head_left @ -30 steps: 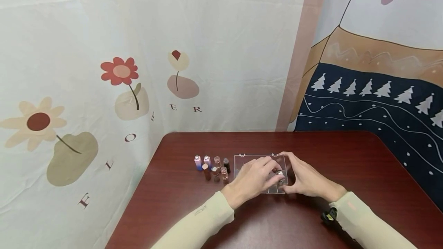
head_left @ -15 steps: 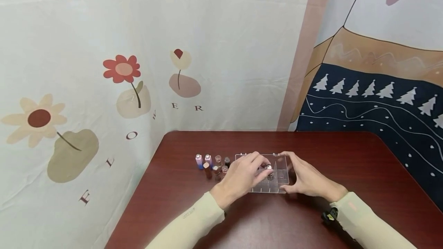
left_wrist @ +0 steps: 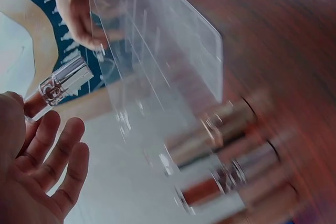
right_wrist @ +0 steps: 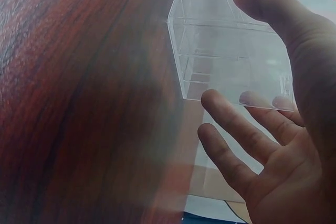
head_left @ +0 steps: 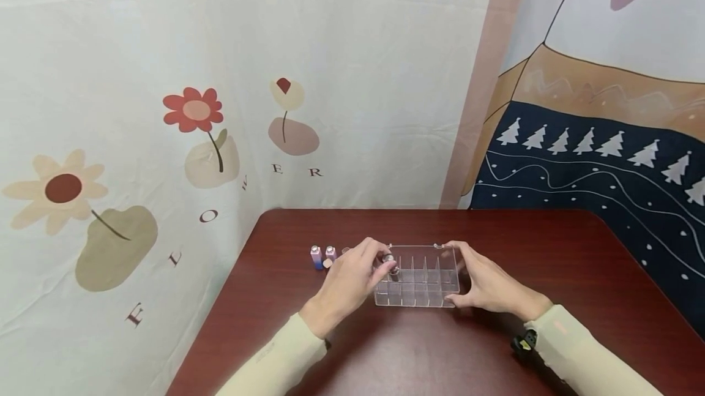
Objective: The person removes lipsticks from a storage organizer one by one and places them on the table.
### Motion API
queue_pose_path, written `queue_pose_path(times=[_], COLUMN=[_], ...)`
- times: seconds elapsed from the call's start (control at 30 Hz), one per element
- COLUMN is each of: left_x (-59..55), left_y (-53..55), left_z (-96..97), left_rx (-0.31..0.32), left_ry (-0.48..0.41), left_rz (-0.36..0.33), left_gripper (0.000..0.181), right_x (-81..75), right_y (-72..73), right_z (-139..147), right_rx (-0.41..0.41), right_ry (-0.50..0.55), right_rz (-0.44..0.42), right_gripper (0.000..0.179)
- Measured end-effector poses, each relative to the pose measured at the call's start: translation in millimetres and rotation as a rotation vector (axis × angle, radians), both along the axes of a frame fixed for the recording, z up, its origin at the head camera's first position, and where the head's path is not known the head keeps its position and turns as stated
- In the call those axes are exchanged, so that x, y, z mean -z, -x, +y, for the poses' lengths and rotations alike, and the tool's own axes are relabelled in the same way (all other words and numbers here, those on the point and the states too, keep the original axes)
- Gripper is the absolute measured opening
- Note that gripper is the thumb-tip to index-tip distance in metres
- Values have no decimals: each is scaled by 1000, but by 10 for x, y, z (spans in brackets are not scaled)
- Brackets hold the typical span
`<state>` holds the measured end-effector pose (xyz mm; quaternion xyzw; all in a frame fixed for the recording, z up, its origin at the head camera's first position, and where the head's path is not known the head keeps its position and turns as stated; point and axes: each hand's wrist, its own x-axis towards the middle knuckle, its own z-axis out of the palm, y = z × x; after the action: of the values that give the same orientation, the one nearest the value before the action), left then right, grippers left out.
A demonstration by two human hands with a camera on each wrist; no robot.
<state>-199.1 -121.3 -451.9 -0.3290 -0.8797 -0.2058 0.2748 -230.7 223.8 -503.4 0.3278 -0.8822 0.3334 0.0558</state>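
Note:
My left hand [head_left: 347, 276] pinches a lip gloss tube [left_wrist: 60, 85] with a shiny silver cap and a clear, reddish-brown body. In the head view that tube is over the left end of a clear plastic compartment box [head_left: 415, 295]. My right hand [head_left: 490, 283] holds the box by its right end, thumb at the front corner and index finger at the back corner. From the right wrist, its other fingers [right_wrist: 236, 129] spread along the end wall. No tubes show in the box's compartments.
Left of the box stand several more cosmetic tubes, partly hidden behind my left hand: two pink-to-blue bottles [head_left: 316, 257], a gold-toned tube [left_wrist: 212, 132] and a reddish lip gloss [left_wrist: 226, 179]. All stand on the dark red wooden table [head_left: 496, 224], with printed curtains behind.
My left hand has carried the lip gloss tube leftward, from the box's right end to its left end, uncovering the compartments. My right hand has stayed on the box.

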Motion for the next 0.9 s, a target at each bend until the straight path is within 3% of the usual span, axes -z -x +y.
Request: queue_pose_path(times=[0.27,0.6,0.9], left_x=[-2,-15,8], left_y=[-89,-99,-119], left_z=[-431,-805,-1074], left_rx=[-94,-158,-252], left_ry=[-35,-64,-76], left_rz=[-90,14,4], left_gripper=[25,24,21], right_x=[-7,10,13], right_y=[-1,19,19], right_z=[-12,-11,-2], right_rx=[-1,8,11], right_ry=[-6,-16,-25], right_rz=[-1,-17,-43], right_gripper=[103,104,104])
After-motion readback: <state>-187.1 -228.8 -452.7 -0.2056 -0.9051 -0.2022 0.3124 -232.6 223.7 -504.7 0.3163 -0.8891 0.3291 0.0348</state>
